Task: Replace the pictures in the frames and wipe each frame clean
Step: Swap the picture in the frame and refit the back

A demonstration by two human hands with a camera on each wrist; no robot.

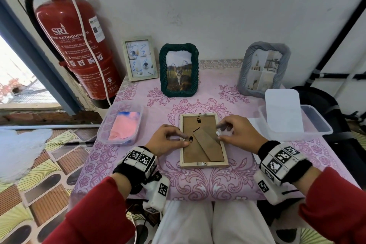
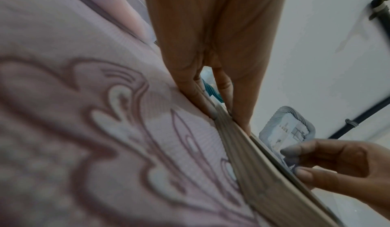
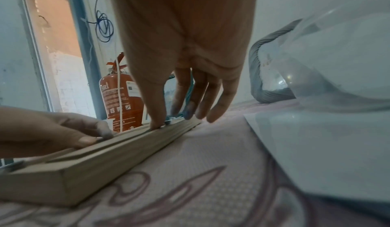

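Observation:
A light wooden picture frame (image 1: 203, 144) lies face down in the middle of the pink tablecloth (image 1: 198, 182), with its brown backing board and folded stand facing up. My left hand (image 1: 184, 139) is at the left rail, where thumb and index tips pinch a small metal tab. My right hand (image 1: 219, 132) is at the right rail beside a white tab. In the right wrist view its thumb (image 3: 156, 124) presses on the frame's rim (image 3: 105, 160) while the other fingers hang nearly straight. The left wrist view shows the frame's rail (image 2: 263, 172) edge-on under my fingers (image 2: 190, 88).
Three frames stand at the back: white (image 1: 139, 58), dark green with a cat picture (image 1: 179, 70), grey (image 1: 263, 69). A clear tub with a pink cloth (image 1: 122, 125) sits left, a clear tub with white sheets (image 1: 285, 115) right. A red fire extinguisher (image 1: 75, 39) hangs at the left.

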